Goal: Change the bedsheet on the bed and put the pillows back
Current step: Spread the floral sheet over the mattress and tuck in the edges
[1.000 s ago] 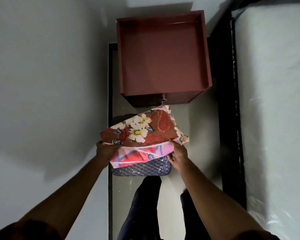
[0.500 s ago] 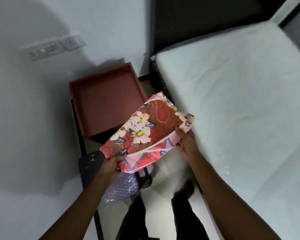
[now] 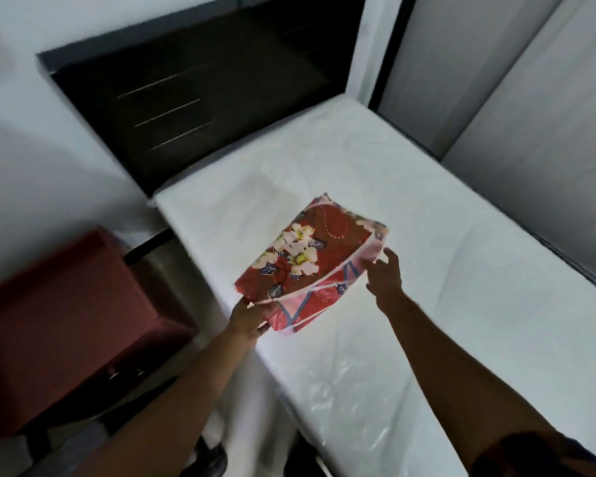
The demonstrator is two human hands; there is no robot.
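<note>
A folded red bedsheet (image 3: 307,259) with white and yellow flowers and a pink border hangs just over the bare white mattress (image 3: 444,270), near its head end. My left hand (image 3: 250,316) grips the sheet's near left corner from below. My right hand (image 3: 384,275) is at the sheet's right edge with its fingers spread, touching or just off the cloth. The mattress carries no sheet and is partly wrapped in clear plastic (image 3: 344,401) at the near side. No pillows are in view.
A dark headboard (image 3: 200,98) stands against the white wall behind the mattress. A red open box-like drawer (image 3: 59,325) sits on a stand to the left of the bed. Grey wardrobe panels (image 3: 530,98) rise at the right. My legs stand by the bed's edge.
I have turned from the red drawer to the bed and carried the folded sheet over the mattress. My right hand's fingers have opened at the sheet's edge.
</note>
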